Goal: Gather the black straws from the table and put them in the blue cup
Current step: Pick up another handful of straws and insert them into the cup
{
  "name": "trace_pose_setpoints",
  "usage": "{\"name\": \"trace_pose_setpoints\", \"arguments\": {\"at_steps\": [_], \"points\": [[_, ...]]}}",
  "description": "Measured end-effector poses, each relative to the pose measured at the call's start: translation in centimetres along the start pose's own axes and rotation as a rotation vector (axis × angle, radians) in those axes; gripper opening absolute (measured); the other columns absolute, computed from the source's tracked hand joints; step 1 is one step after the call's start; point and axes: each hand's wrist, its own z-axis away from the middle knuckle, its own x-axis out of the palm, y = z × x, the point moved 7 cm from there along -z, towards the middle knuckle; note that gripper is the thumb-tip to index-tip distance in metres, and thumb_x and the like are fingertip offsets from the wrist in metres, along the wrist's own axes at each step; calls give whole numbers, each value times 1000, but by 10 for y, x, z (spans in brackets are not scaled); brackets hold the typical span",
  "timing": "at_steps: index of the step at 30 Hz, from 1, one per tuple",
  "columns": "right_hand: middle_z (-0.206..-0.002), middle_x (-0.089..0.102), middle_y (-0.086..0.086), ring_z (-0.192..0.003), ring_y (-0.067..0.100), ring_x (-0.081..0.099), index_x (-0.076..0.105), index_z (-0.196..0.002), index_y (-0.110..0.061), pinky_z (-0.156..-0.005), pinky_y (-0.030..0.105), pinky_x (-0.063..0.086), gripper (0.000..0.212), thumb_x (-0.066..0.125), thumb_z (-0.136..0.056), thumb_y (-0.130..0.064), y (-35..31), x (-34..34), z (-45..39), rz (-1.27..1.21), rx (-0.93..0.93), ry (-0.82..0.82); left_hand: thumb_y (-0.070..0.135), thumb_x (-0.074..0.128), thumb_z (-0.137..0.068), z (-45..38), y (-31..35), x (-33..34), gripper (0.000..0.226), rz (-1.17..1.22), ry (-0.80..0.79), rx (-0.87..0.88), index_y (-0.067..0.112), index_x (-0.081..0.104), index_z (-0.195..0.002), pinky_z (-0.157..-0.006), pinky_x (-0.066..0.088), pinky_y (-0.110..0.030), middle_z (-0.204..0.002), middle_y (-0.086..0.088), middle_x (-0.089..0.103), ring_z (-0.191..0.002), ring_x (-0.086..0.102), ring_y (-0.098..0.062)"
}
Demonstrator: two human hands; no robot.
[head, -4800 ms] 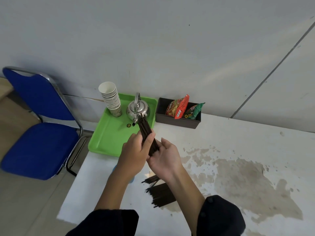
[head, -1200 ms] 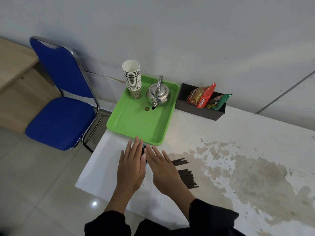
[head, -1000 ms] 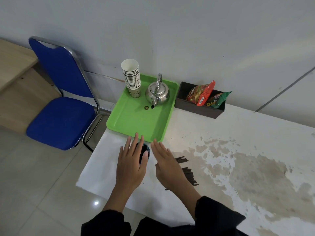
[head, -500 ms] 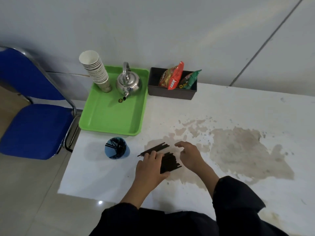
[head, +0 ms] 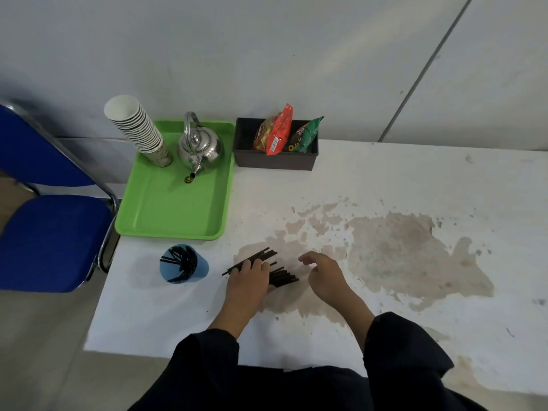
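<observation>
The blue cup stands upright near the table's left front, with several black straws inside it. To its right a loose pile of black straws lies flat on the table, with a few more angled just behind. My left hand rests palm down on the pile's left part, fingers spread over the straws. My right hand hovers just right of the pile, fingers apart and holding nothing.
A green tray behind the cup carries a stack of paper cups and a steel kettle. A dark box of snack packets stands by the wall. A blue chair is left of the table. A brown stain marks the tabletop.
Earlier both hands held a bundle of straws, and then came down at the cup; those straws now stand in the cup. Both hands have since shifted right to the pile on the table.
</observation>
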Motion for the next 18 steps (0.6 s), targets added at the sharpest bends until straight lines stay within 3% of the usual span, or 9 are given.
{"name": "trace_pose_setpoints", "arguments": {"at_steps": [9,15,18], "points": [[-117,60,6,-94,14,53,61,-115,-14,-76,22,41,46,35,-85,10,-3,0,6,-47,24,-12,24,39,-105,1,0,0,29,-54,0,38,9,42,-130,-89,46,-37,-130,-8,50,-120,48,-26],[-114,61,7,-99,17,55,60,-116,-13,-79,22,44,45,36,-86,9,-7,7,7,-66,40,-8,19,45,-102,4,-5,3,30,18,-6,27,9,40,-130,-89,48,-34,-129,-7,49,-122,46,-25],[-114,62,8,-101,18,56,60,-115,-12,-82,23,45,43,36,-86,8,-8,11,7,-73,41,-9,28,39,-105,4,-10,3,25,82,37,9,11,44,-122,-85,49,-31,-124,-6,52,-118,48,-22]]}}
